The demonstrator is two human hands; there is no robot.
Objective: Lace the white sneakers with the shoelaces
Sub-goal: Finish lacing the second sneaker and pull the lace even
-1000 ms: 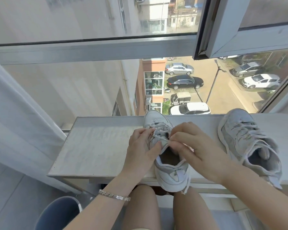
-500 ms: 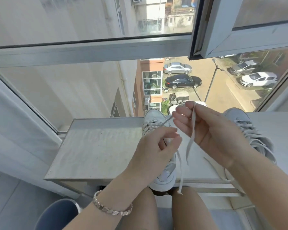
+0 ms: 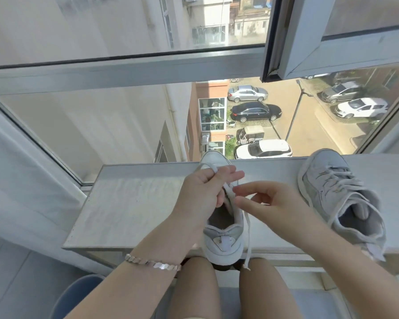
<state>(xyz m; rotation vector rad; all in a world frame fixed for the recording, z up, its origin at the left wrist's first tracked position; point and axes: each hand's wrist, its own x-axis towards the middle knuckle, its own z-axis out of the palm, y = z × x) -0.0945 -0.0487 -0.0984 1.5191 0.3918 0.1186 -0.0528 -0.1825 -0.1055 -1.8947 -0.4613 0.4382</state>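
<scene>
Sneaker being laced (image 3: 225, 238) stays at the near edge of the counter (image 3: 136, 203), its mate (image 3: 332, 194) well to the right. The left hand (image 3: 203, 196) has moved up toward the toe, fingers curled round a shoelace (image 3: 207, 167) loop. The right hand (image 3: 272, 206) has dropped from its raised pull, thumb and forefinger apart beside the eyelets.

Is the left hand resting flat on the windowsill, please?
No, the left hand is raised over the sneaker, gripping a loop of shoelace.
</scene>
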